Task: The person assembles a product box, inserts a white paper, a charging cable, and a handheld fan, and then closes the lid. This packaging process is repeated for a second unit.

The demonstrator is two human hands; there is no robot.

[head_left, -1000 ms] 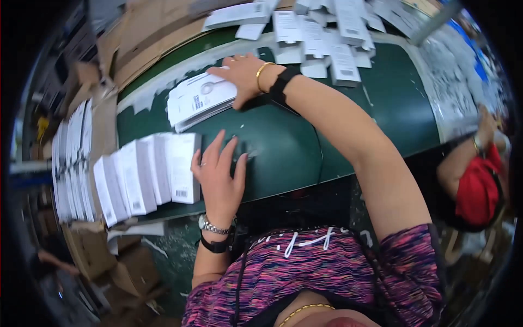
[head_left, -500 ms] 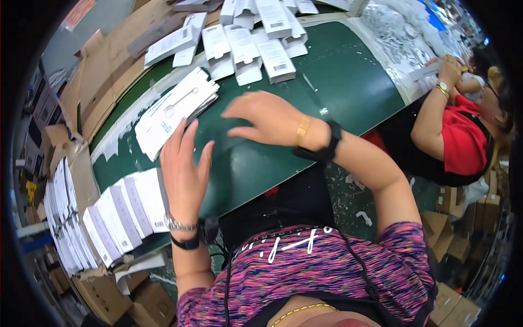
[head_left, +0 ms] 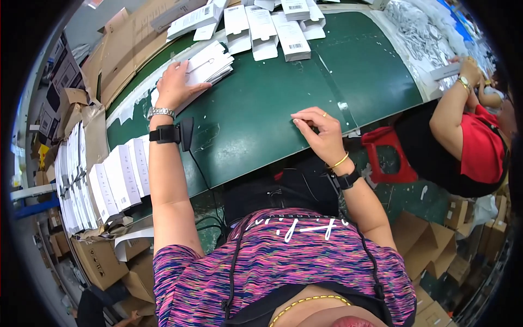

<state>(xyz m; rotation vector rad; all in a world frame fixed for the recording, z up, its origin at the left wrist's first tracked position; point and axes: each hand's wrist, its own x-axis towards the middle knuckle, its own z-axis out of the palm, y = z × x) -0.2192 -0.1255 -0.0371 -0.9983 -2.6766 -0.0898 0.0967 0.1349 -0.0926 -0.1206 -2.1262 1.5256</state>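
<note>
A stack of flat white printed cartons (head_left: 210, 64) lies toward the far left of the green table. My left hand (head_left: 177, 86) rests on its near-left part, thumb stretched out to the right and the other fingers spread over the cartons. The hand covers part of the stack. My right hand (head_left: 322, 131) hovers by the table's near edge, to the right of the middle. Its thumb and index tips come together, and nothing shows between them. Black straps sit around both wrists.
Formed white boxes (head_left: 260, 27), some with open flaps, stand at the far side. More white cartons (head_left: 122, 177) line the left edge, beside cardboard sheets (head_left: 117, 60). At the right are clear plastic bags (head_left: 417, 35), a red stool (head_left: 389, 158) and a seated person in red (head_left: 479, 144).
My left hand has reached farther out, onto the carton stack. My right hand has drawn back from beside the stack toward the near edge, and its fingers have come together. The view has shifted.
</note>
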